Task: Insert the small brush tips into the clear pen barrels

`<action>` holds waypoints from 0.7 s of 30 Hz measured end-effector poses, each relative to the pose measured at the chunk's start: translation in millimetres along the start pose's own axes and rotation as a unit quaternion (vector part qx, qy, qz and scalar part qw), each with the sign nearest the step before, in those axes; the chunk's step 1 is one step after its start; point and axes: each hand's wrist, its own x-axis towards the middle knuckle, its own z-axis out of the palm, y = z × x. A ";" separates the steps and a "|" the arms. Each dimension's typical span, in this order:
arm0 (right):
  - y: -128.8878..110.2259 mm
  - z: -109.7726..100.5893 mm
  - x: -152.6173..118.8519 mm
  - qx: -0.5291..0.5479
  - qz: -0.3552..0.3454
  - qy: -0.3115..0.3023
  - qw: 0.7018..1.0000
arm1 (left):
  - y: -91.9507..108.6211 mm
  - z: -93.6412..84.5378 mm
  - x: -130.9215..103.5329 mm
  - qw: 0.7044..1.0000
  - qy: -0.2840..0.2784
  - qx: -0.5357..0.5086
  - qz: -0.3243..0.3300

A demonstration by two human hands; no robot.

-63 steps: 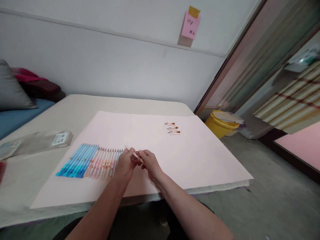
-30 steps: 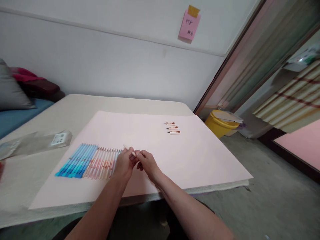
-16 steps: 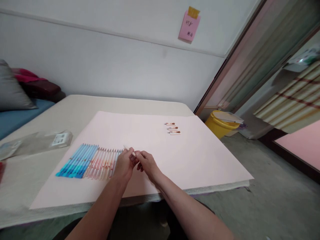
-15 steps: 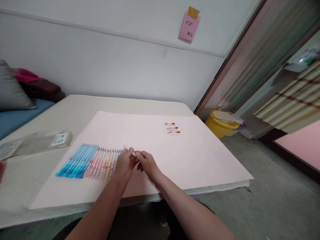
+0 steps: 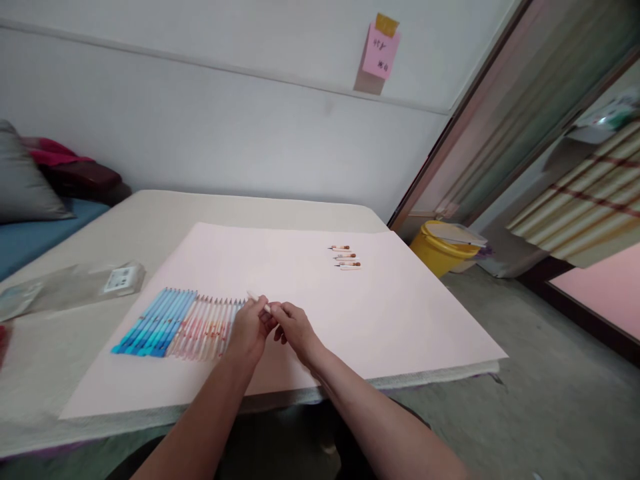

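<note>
My left hand and my right hand meet above the pink sheet, both closed on one slim pale pen. Its whitish tip points up and left past my left fingers, while my right fingertips pinch the other end; my fingers cover much of it. Beside my left hand lies a row of pens: blue ones on the left, pinkish-white ones on the right. My left hand hides the right end of that row. Farther off to the right lie several short pen parts with brown ends.
The pink sheet covers much of the pale table. At the left lies a clear plastic bag with a white label. A yellow bin stands on the floor beyond the table's right side. A pink note hangs on the wall.
Both hands and the pen stay almost still. The lower edge of the pink note on the wall has swung up and to the right, its shadow now larger.
</note>
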 end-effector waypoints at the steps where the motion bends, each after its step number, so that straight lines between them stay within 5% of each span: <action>1: 0.4 -0.1 0.0 0.000 0.000 0.000 1.000 | 0.0 0.0 -0.1 1.000 -0.003 0.004 -0.002; 21: 7.3 2.9 2.8 -0.004 0.007 0.007 1.000 | -7.7 -6.9 6.1 0.999 -0.019 0.026 -0.013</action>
